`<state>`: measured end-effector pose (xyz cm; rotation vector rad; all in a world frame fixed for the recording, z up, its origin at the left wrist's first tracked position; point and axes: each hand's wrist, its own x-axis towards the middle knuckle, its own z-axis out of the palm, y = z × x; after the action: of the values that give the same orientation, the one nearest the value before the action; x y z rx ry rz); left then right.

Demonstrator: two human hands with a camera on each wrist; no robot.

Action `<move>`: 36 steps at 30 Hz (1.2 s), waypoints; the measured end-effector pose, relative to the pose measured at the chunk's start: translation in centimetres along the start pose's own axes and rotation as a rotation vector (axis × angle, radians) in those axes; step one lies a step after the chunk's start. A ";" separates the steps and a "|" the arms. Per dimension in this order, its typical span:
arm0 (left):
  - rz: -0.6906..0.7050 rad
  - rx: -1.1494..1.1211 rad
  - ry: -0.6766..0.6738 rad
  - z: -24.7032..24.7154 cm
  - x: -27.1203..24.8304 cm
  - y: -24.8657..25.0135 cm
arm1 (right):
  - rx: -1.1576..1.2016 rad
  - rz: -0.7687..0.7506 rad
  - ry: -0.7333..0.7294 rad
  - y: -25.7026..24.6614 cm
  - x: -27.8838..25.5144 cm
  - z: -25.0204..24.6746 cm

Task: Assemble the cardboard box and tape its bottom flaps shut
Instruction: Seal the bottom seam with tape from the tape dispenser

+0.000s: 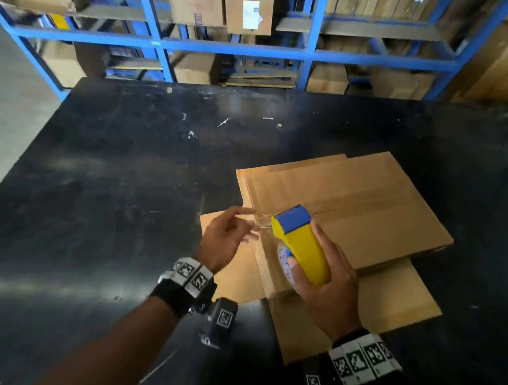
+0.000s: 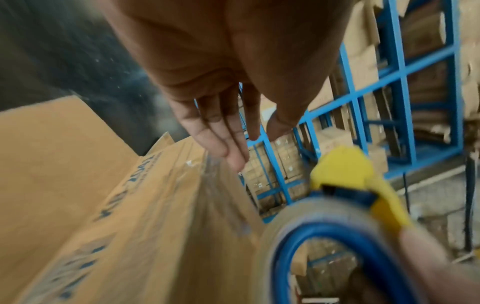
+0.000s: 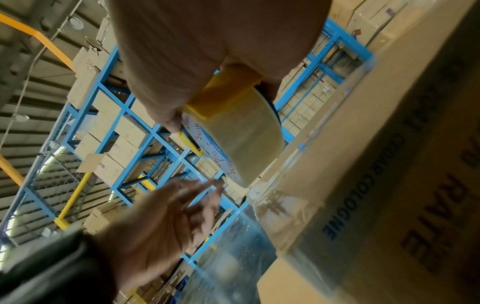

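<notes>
A brown cardboard box (image 1: 347,213) stands on the black table (image 1: 103,187) with its closed flaps facing up and its other flaps splayed out flat around it. My right hand (image 1: 324,284) grips a yellow and blue tape dispenser (image 1: 301,246) over the box's near left corner. A short strip of clear tape (image 1: 262,221) runs from the dispenser's nose to the box's left edge. My left hand (image 1: 231,234) hovers beside that edge with fingers straight, its fingertips (image 2: 233,156) at the tape. The right wrist view shows the tape roll (image 3: 246,139) and clear tape down the box's printed side (image 3: 389,164).
Blue steel shelving (image 1: 223,47) loaded with cardboard cartons stands behind the table's far edge. A bare concrete floor (image 1: 8,111) lies to the left. Small scraps dot the tabletop at mid distance.
</notes>
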<state>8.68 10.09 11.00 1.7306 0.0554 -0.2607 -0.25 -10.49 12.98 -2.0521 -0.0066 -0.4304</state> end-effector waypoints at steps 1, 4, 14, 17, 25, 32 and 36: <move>-0.043 -0.063 -0.054 -0.2 0.6 1.2 | 0.000 0.003 0.004 -0.1 -0.4 0.2; -0.138 -0.125 -0.259 -0.3 1.6 3.8 | -0.003 0.013 0.025 -0.8 -1.2 0.7; -0.124 -0.100 -0.371 -0.2 4.9 3.8 | -0.083 0.053 0.042 -1.4 -1.4 1.8; -0.051 0.050 -0.398 -0.4 6.8 4.4 | -0.141 0.072 0.049 -2.1 -0.6 2.4; -0.006 0.229 -0.313 -4.3 14.8 7.0 | -0.251 0.155 0.051 -3.6 0.1 2.4; -0.040 0.276 -0.267 -4.0 21.2 5.0 | -0.291 0.268 -0.039 -3.7 4.4 5.1; -0.061 0.317 -0.263 -4.2 23.5 2.6 | -0.311 0.283 -0.064 -3.1 6.4 6.5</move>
<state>32.58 11.15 9.40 1.9957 -0.1328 -0.5645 7.13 -4.59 14.70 -2.3267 0.3263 -0.1972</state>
